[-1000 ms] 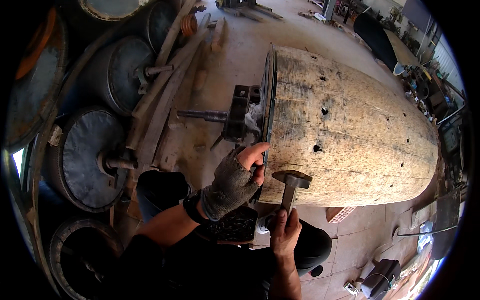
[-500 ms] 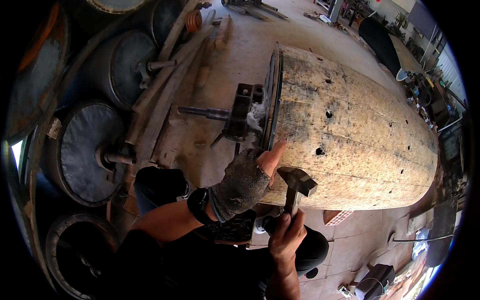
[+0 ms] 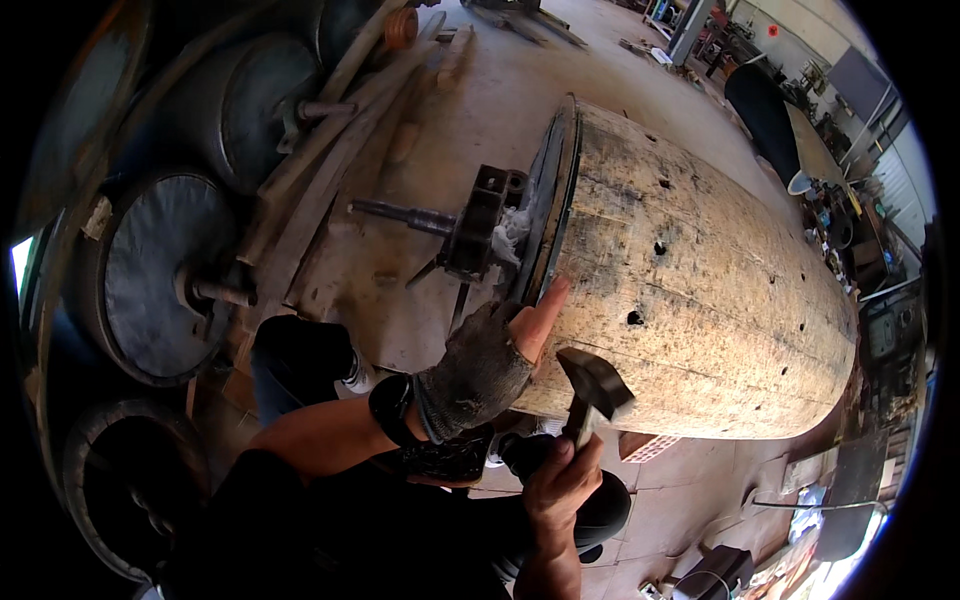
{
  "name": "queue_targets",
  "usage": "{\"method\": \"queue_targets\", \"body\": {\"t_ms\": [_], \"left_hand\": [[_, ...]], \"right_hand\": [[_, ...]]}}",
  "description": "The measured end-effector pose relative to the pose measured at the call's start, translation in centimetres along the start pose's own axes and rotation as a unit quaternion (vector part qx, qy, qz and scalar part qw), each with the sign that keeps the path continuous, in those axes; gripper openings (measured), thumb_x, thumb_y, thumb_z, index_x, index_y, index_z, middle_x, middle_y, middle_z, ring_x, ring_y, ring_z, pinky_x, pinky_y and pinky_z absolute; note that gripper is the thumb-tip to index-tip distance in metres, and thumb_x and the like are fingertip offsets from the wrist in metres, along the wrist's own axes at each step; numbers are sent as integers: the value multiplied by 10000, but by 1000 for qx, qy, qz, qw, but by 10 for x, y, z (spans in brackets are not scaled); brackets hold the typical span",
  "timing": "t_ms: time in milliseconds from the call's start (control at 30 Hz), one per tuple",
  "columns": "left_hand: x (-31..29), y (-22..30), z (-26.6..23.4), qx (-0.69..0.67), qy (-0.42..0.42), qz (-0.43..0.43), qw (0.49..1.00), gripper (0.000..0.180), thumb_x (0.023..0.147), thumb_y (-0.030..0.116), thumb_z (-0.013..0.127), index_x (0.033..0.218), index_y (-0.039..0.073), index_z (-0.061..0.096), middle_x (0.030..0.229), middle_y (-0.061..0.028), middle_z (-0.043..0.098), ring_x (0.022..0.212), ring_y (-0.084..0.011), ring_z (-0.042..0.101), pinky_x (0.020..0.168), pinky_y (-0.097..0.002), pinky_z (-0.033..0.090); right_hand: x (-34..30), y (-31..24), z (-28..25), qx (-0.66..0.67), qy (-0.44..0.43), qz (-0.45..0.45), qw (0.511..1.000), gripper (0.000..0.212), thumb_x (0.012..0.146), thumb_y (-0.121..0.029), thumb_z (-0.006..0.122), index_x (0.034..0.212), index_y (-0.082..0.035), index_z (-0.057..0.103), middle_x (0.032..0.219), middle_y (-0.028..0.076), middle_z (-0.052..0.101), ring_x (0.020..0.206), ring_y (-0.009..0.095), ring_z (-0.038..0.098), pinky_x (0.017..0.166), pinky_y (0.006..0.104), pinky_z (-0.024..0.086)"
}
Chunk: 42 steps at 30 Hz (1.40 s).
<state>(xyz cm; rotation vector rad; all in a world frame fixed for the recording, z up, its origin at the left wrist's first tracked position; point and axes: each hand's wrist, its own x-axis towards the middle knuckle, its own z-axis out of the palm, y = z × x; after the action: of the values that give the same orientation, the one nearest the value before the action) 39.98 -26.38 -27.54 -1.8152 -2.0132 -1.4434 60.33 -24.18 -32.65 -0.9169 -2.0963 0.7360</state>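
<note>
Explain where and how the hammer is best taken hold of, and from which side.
Hold the hammer by its handle, probably coming from below, the person's side: it slants down from the broad head, and the right hand grips it that way. The left hand is to the left, at the pale drum, so the lower right seems freer.

You have open floor (image 3: pixel 500 110) to pass over between the planks (image 3: pixel 325 180) on the left and the pale drum (image 3: pixel 715 270). The shaft (image 3: pixel 400 214) and its dark block (image 3: pixel 470 238) jut into the nearer part of that gap, and your left knee (image 3: pixel 300 355) crowds its near end. Rightward, the drum's bulk bars your left hand (image 3: pixel 480 368); the hammer (image 3: pixel 592 385) takes up room between your right hand (image 3: pixel 563 482) and the drum.
</note>
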Motion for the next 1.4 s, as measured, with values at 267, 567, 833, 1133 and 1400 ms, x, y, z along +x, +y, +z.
{"method": "queue_targets", "body": {"t_ms": [267,567,833,1133,1400], "left_hand": [[-51,-20,28,128,8,-34,991,820,896,245,683,1517,-115,285,768,-135,597,627,-323,559,600,-474,433],[-55,-29,47,183,68,-21,981,777,875,192,632,1507,-128,313,710,-112,578,566,-294,534,587,-453,434],[-58,-33,50,166,67,-16,984,812,830,153,639,1501,-146,293,730,-104,608,552,-288,528,585,-447,426],[-58,-32,51,161,85,-24,983,870,791,144,678,1518,-131,286,719,-116,604,549,-302,539,581,-450,419],[-56,-28,46,164,98,-10,982,856,788,184,701,1498,-127,339,689,-140,574,535,-300,508,545,-446,418]], "right_hand": [[-5,3,10,60,91,52,993,223,986,-181,559,992,41,562,706,223,631,616,442,653,541,465,501],[-1,-6,15,116,135,22,984,236,989,-192,543,962,41,563,718,174,627,578,296,603,532,417,476],[-1,-10,23,177,210,-11,962,455,1077,-399,398,885,-4,517,593,12,470,490,94,428,467,211,326],[-8,-12,23,179,176,43,967,517,1083,-458,416,866,0,517,603,9,453,508,102,423,471,229,334],[-10,-12,24,75,38,103,991,263,1024,-200,517,924,43,533,610,135,564,482,260,530,454,378,412]]}}
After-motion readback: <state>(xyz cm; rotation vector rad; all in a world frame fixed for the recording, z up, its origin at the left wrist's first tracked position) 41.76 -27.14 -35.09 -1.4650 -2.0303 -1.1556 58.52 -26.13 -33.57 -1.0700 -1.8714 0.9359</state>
